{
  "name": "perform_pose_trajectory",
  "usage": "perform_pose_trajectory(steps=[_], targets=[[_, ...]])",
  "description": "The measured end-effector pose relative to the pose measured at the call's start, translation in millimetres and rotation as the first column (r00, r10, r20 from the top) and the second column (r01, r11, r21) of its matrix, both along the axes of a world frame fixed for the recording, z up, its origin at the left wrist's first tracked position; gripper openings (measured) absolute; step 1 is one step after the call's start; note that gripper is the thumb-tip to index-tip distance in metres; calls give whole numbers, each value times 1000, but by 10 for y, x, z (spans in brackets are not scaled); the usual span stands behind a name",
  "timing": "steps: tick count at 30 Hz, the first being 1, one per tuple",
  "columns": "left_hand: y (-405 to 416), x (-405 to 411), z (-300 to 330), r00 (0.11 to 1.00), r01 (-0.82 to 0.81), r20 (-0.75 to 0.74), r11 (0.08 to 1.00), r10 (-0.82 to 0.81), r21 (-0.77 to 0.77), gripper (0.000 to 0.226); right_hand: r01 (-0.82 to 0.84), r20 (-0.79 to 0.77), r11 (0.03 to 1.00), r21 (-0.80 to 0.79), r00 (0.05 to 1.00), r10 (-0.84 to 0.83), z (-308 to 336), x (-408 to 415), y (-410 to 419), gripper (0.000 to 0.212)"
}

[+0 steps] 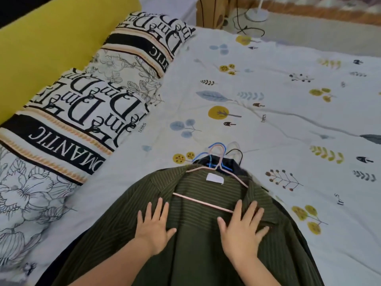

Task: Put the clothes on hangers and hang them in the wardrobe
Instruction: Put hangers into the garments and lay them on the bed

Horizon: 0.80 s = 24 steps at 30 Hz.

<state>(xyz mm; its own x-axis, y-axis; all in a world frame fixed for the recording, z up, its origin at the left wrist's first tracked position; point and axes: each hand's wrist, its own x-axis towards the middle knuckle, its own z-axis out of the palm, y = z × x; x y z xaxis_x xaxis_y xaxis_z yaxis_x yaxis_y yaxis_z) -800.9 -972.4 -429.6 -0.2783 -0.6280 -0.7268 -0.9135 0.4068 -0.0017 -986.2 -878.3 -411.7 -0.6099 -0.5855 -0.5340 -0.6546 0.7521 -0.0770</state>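
On the bed (268, 83), the green striped shirt (193, 244) lay on a pink hanger (208, 182) while the left hand (153, 228) and right hand (242, 228) pressed flat on it, fingers spread, gripping nothing.

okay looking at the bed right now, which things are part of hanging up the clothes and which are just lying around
Part of the job:
green striped shirt
pink hanger inside it
blue hanger
dark garment underneath
left hand and right hand, flat on the shirt

Just lying about:
lettered pillows
fan base
black cable
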Motion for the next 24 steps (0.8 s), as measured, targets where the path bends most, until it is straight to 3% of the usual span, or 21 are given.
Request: perform_pose_trajectory(steps=[8,12,15,19,24], targets=[[-128,-97,76,997,-65,-42,996,67,63,69,-141,138,989,40,981,134,-147,-274,-19,69],[-74,-105,377,962,-106,-258,994,93,-38,59,-114,90,993,-28,989,116,217,-205,28,60],[25,-72,753,928,-69,-370,996,44,-54,39,-246,7,965,-91,969,248,587,29,145,58],[189,100,1249,929,38,-367,998,-53,-48,38,-460,21,885,-70,886,463,1049,354,354,51],[519,579,1845,943,176,-293,984,-161,25,41,-511,54,858,47,859,509,1601,781,745,45]])
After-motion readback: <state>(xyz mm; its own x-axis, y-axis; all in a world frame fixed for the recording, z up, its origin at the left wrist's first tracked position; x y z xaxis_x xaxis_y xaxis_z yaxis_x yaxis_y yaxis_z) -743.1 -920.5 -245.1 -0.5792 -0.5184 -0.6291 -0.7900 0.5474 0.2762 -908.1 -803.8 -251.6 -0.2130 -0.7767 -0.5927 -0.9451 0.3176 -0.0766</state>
